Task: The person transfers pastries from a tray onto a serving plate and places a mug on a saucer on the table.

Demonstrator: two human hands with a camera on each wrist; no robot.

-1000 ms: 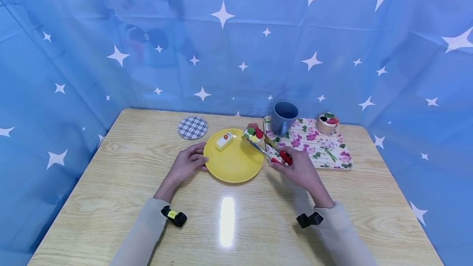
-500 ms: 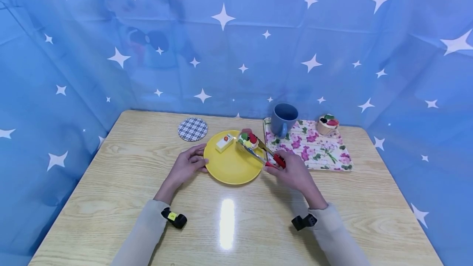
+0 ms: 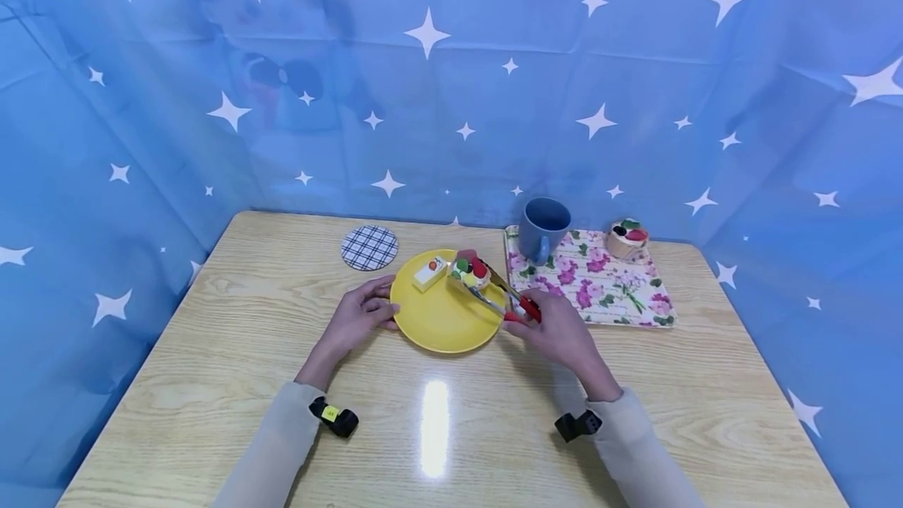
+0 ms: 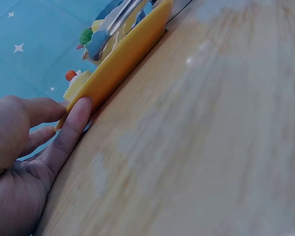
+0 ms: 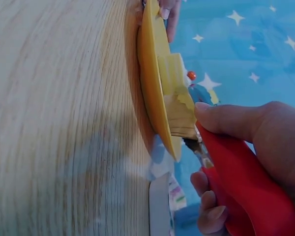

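Note:
My left hand (image 3: 356, 318) holds the left rim of a round yellow plate (image 3: 444, 329), thumb and fingers on its edge in the left wrist view. My right hand (image 3: 560, 335) grips red-handled metal tongs (image 3: 531, 308) from the plate's right side. Between the tong arms is a cupcake (image 3: 469, 269) topped with red, green and yellow fruit pieces. Its ribbed base (image 5: 181, 118) sits right at the plate's surface in the right wrist view. A small white-and-yellow cake slice (image 3: 427, 276) with an orange-red topping lies on the plate, left of the cupcake.
Behind the right hand, a floral tray (image 3: 628, 304) carries a blue-grey mug (image 3: 542, 234) and a second fruit-topped cupcake (image 3: 626, 241). A checked round coaster (image 3: 370, 248) lies behind the plate's left side. A blue starry cloth (image 3: 451, 85) hangs past the table's (image 3: 212, 320) far edge.
The right hand has carried the cupcake in the tongs leftward, from over the plate's right edge to farther in on the plate, then nearly stopped. The left hand stays at the rim.

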